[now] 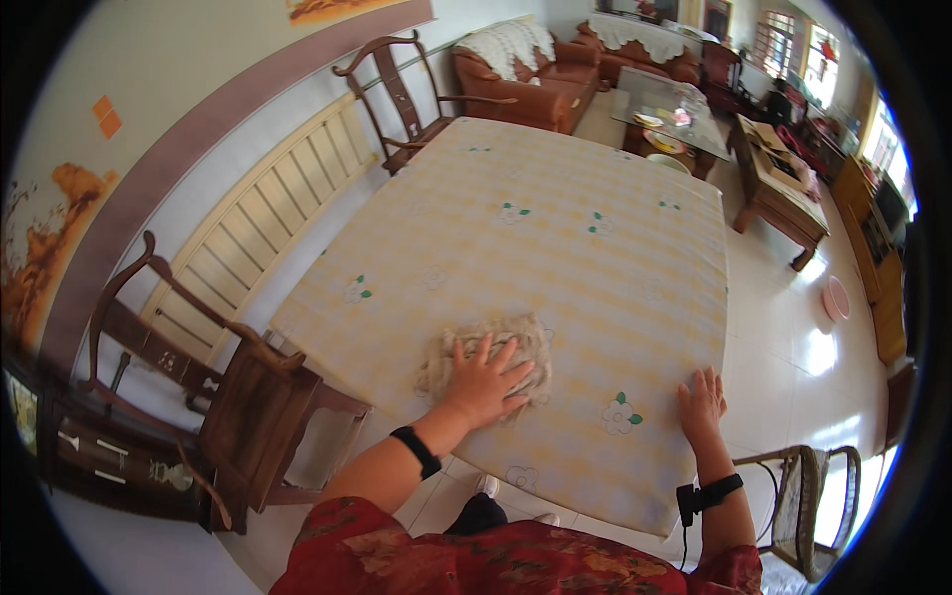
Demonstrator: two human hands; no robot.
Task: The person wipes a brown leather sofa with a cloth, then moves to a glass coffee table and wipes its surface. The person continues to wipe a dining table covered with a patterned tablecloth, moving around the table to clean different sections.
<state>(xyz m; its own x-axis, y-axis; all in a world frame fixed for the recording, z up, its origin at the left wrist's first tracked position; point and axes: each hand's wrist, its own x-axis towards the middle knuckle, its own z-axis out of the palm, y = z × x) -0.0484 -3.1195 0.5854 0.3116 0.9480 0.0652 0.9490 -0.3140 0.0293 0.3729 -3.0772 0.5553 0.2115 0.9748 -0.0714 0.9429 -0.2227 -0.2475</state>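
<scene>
A crumpled beige cloth (537, 335) lies on a table covered by a yellow-and-white checked tablecloth (476, 245) with flower motifs. My left hand (487, 379) presses flat on the cloth, its fingers spread, near the table's front edge. Over at the right edge of the table, my right hand (700, 401) rests on the tablecloth with nothing in it, its fingers only slightly apart. Both forearms wear black straps.
Wooden armchairs (260, 401) stand at the table's left side, along a wall with a cream radiator (253, 216). A woven chair (807, 506) is at the lower right. Beyond are a leather sofa (513, 97), a glass coffee table (654, 111) and a pink basin (836, 299) on the floor.
</scene>
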